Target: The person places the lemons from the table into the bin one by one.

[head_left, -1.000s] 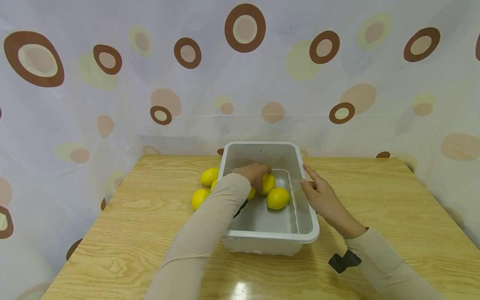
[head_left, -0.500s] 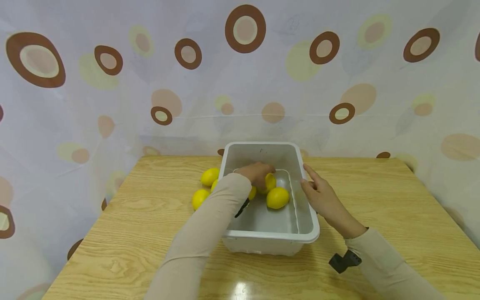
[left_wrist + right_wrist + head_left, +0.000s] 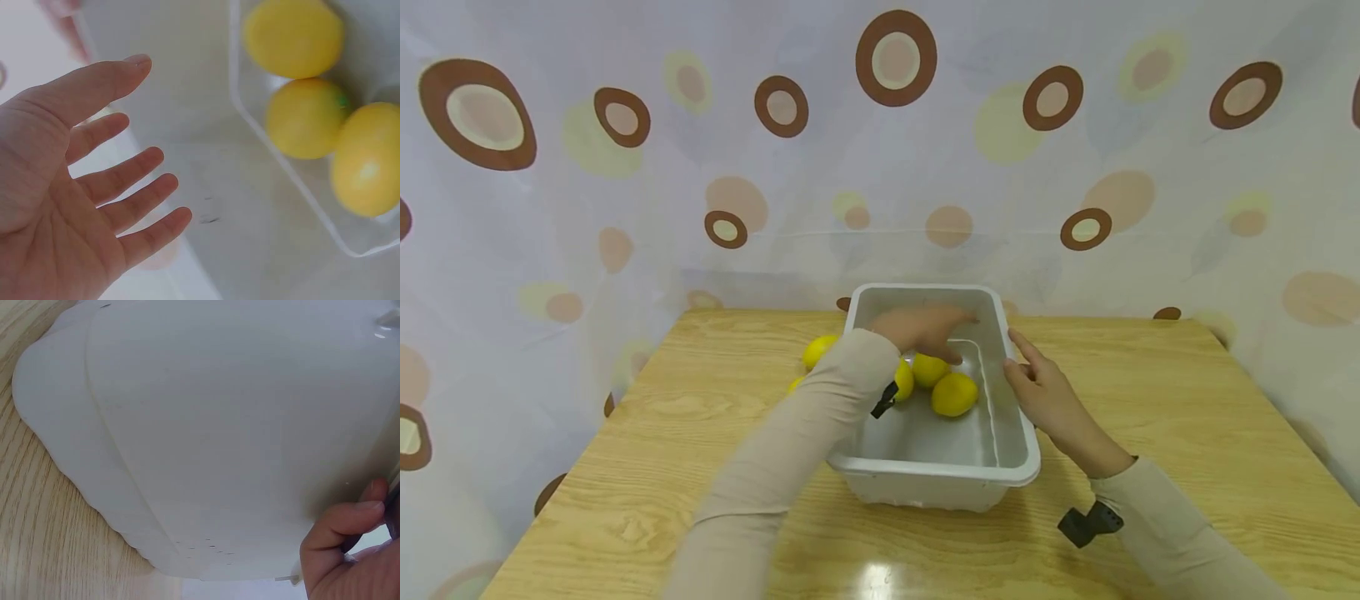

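Note:
My left hand (image 3: 925, 327) is inside the grey plastic bin (image 3: 932, 473), over the lemons, its fingers spread and holding nothing. The left wrist view shows the bare palm (image 3: 69, 206) beside three lemons (image 3: 306, 119) lying together on the bin floor. In the head view, a lemon (image 3: 931, 372) sits just below my fingers, with another lemon (image 3: 955, 394) nearer me and a third (image 3: 905, 380) partly behind my wrist. My right hand (image 3: 1048, 400) holds the bin's right rim, thumb on the edge; the right wrist view shows its bent thumb (image 3: 344, 528) against the outer wall.
Outside the bin's left wall, a lemon (image 3: 820, 350) rests on the wooden table (image 3: 662, 467), and another lemon (image 3: 796, 383) is mostly hidden by my left sleeve. A patterned curtain (image 3: 812, 183) hangs behind the table.
My left hand has let go of a lemon in the bin, spread its fingers and risen slightly. The right hand stays at the rim.

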The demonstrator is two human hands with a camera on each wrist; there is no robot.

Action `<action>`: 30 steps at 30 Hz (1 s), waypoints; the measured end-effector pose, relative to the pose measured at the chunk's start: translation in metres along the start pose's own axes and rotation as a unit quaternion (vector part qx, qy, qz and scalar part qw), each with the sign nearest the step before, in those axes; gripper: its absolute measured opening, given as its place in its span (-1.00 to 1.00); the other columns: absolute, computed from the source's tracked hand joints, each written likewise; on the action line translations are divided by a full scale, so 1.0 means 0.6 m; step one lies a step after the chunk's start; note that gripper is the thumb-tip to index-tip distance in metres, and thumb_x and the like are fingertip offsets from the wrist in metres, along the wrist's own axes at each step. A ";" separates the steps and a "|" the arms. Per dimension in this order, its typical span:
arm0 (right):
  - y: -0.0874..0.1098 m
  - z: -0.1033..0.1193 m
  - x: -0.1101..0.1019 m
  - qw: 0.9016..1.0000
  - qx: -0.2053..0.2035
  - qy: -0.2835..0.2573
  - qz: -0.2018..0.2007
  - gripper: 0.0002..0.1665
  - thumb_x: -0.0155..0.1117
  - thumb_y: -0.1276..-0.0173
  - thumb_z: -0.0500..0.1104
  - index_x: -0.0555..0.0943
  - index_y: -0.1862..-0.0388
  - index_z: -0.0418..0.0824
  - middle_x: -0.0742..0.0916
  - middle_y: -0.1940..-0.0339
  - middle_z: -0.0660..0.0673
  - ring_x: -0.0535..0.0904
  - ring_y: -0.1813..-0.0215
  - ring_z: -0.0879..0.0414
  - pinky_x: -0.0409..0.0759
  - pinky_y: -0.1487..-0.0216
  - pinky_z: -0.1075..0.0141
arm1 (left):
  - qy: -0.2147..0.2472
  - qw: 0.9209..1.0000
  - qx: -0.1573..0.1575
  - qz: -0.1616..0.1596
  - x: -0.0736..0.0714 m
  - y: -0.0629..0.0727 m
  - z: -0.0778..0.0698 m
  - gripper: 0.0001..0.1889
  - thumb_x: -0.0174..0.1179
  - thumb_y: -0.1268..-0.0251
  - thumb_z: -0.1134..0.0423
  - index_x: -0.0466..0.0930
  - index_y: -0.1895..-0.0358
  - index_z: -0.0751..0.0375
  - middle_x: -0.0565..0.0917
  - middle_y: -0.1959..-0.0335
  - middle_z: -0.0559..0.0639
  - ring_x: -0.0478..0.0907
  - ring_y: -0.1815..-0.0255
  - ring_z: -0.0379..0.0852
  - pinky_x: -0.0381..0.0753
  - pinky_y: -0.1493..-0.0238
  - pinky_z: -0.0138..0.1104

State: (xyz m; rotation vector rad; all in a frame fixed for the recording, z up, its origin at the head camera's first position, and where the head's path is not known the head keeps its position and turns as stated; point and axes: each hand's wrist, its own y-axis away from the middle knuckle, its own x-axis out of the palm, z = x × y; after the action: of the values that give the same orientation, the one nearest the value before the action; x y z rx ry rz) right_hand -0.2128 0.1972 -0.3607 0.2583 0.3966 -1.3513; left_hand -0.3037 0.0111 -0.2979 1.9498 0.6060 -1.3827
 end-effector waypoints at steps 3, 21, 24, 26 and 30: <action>0.001 0.000 -0.001 1.000 0.001 -0.007 0.002 -0.27 -0.20 -0.57 -0.08 -0.18 -0.56 -0.23 0.63 0.10 -0.45 0.60 0.45 -0.02 0.65 0.43 0.16 | -0.016 1.000 0.015 -0.018 -0.018 0.009 -0.004 -0.31 0.26 -0.26 0.12 0.22 -0.44 0.05 0.33 -0.40 -0.01 0.27 -0.37 -0.08 0.22 -0.38 -0.26; 0.004 0.003 0.001 1.000 0.006 0.001 -0.008 -0.27 -0.17 -0.57 -0.06 -0.15 -0.57 -0.17 0.62 0.11 -0.42 0.56 0.47 0.05 0.58 0.55 0.24 | -0.006 0.988 -0.023 -0.151 -0.067 0.129 0.056 -0.36 0.18 -0.32 0.06 0.23 -0.44 0.02 0.28 -0.41 0.06 0.24 -0.40 0.02 0.29 -0.35 -0.13; 0.004 0.004 0.000 1.000 0.005 -0.001 -0.007 -0.27 -0.17 -0.57 -0.06 -0.15 -0.57 -0.19 0.62 0.13 -0.41 0.57 0.48 0.05 0.59 0.54 0.23 | -0.012 0.985 -0.030 -0.168 -0.055 0.154 0.075 -0.38 0.18 -0.33 0.08 0.25 -0.43 0.07 0.31 -0.38 0.10 0.26 -0.37 0.05 0.31 -0.34 -0.10; 0.004 0.005 0.000 1.000 0.005 -0.002 -0.008 -0.27 -0.17 -0.56 -0.07 -0.14 -0.57 -0.20 0.63 0.15 -0.41 0.56 0.51 0.04 0.59 0.55 0.24 | -0.014 0.983 -0.034 -0.181 -0.043 0.169 0.087 -0.39 0.18 -0.33 0.10 0.27 -0.41 0.11 0.34 -0.36 0.13 0.31 -0.32 0.07 0.34 -0.31 -0.09; 0.004 0.004 0.000 1.000 0.003 -0.002 -0.007 -0.27 -0.17 -0.56 -0.07 -0.14 -0.57 -0.21 0.63 0.18 -0.39 0.56 0.51 0.05 0.60 0.54 0.24 | -0.015 0.978 -0.042 -0.205 -0.012 0.193 0.112 -0.41 0.18 -0.32 0.13 0.30 -0.39 0.20 0.38 -0.30 0.19 0.39 -0.22 0.10 0.38 -0.27 -0.08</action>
State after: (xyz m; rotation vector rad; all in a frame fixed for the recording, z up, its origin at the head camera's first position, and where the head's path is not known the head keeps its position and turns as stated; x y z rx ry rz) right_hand -0.2104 0.1968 -0.3585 0.2594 0.3920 -1.3671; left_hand -0.2682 -0.1168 -0.2770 1.7966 1.0810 -1.5953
